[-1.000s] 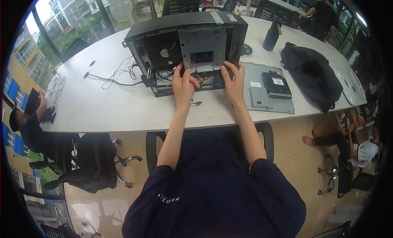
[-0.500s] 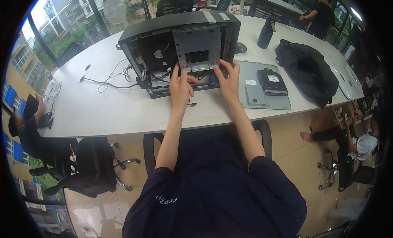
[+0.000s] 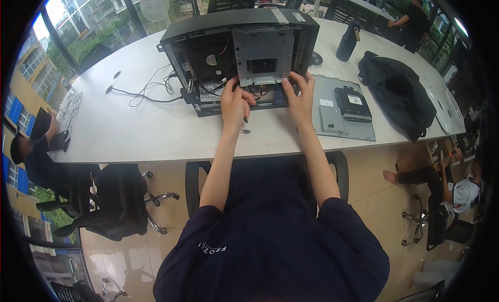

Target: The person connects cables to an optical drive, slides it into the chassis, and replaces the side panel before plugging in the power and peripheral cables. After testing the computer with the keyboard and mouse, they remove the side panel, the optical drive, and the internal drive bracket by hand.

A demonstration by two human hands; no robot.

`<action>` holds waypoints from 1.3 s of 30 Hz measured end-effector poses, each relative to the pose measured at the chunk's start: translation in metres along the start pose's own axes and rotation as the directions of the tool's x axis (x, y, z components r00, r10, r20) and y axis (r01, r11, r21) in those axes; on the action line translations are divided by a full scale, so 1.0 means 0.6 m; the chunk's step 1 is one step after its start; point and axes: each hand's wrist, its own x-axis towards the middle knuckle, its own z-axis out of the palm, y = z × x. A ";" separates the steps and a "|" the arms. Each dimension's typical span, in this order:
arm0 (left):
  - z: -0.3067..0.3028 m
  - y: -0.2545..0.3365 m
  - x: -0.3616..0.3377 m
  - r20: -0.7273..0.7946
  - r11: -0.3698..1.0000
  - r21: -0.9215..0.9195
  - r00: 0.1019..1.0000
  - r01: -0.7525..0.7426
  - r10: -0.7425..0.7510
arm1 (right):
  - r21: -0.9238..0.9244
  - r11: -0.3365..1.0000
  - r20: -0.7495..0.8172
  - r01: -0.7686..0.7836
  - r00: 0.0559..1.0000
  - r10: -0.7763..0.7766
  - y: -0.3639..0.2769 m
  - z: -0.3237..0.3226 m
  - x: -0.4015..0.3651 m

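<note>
Here, the left hand point(image 3: 235, 102), fingers curled with grip hidden, and the right hand point(image 3: 301, 97), fingers spread flat, touch the open computer case point(image 3: 208, 27) on the desk point(image 3: 130, 130), just below its metal bracket point(image 3: 262, 50).

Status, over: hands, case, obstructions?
Left hand at lower edge of drive bracket, grip unclear; right hand alongside, fingers spread. Computer case open toward the person. Loose cables beside left hand.

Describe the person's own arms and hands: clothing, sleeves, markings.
The left hand and right hand are bare, with no gloves or watch visible. The person wears a dark navy short-sleeved top; its left sleeve carries small white lettering.
</note>
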 end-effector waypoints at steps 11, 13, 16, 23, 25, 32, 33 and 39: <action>0.004 -0.001 -0.006 0.062 1.000 0.013 0.998 -0.014 0.013 | -0.031 0.999 0.005 -0.022 1.000 0.023 0.009 -0.002 0.000; 0.007 -0.001 -0.009 0.057 1.000 0.005 0.998 -0.025 0.025 | -0.016 1.000 0.008 -0.019 1.000 0.020 0.010 -0.003 0.000; 0.014 0.007 -0.014 0.067 0.999 0.002 0.996 -0.050 0.050 | -0.063 0.998 -0.017 0.005 1.000 -0.006 0.003 -0.001 -0.003; 0.009 0.008 -0.008 0.064 1.000 -0.031 0.998 0.001 0.001 | -0.089 0.996 -0.032 0.031 0.999 -0.034 -0.003 -0.005 -0.004; 0.007 0.004 -0.005 0.071 0.998 -0.058 0.997 0.006 -0.001 | -0.095 0.995 -0.031 0.036 0.999 -0.039 0.002 -0.004 -0.004; 0.006 0.002 -0.002 0.065 0.983 -0.180 0.998 0.022 -0.010 | -0.119 0.992 -0.009 0.048 0.999 -0.049 0.004 0.001 -0.004; 0.007 0.001 -0.002 0.064 0.983 -0.180 0.998 0.021 -0.010 | -0.118 0.992 -0.008 0.048 0.999 -0.050 0.006 0.000 -0.005; 0.003 -0.006 0.003 0.097 0.946 -0.320 0.995 0.045 -0.014 | -0.133 0.987 -0.005 0.091 0.996 -0.092 0.006 -0.003 -0.003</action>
